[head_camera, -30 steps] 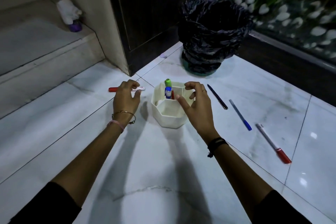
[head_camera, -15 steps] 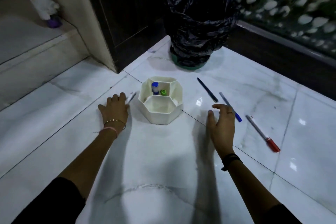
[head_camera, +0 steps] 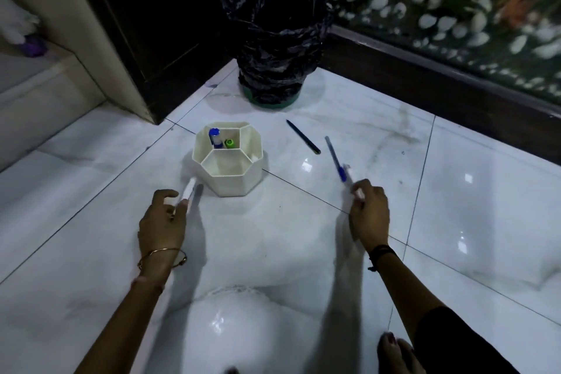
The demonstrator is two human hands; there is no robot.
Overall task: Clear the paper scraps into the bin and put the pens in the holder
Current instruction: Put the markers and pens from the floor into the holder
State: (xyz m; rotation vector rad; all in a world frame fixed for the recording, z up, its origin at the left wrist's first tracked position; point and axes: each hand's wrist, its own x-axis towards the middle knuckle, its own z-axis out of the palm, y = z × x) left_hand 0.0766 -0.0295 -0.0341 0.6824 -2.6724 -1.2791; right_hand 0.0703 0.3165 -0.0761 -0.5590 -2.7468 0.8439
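A white octagonal pen holder (head_camera: 235, 181) stands on the marble floor with a blue-capped item (head_camera: 215, 136) and a green-capped one (head_camera: 229, 143) in its back compartment. My left hand (head_camera: 162, 223) is closed on a white-barrelled pen (head_camera: 188, 188) just left of the holder's front. To the holder's right, my right hand (head_camera: 370, 211) grips another white-barrelled pen (head_camera: 353, 181). A blue pen (head_camera: 334, 156) lies against that pen's tip; whether my fingers also hold it I cannot tell. A dark pen (head_camera: 303, 136) lies on the floor beyond. The bin (head_camera: 273, 70), lined with a black bag, stands behind.
A raised marble step (head_camera: 45, 91) runs along the left, with a white and purple object (head_camera: 22, 30) on it. A dark door panel (head_camera: 145, 24) fills the corner. A dark ledge (head_camera: 425, 85) fronts a bed of white pebbles on the right. My toes (head_camera: 394, 352) show at the bottom.
My right hand left the holder, reached right and took up the red-capped pen. My left hand closed on the pen at the left and drew it toward me. The camera tilted.
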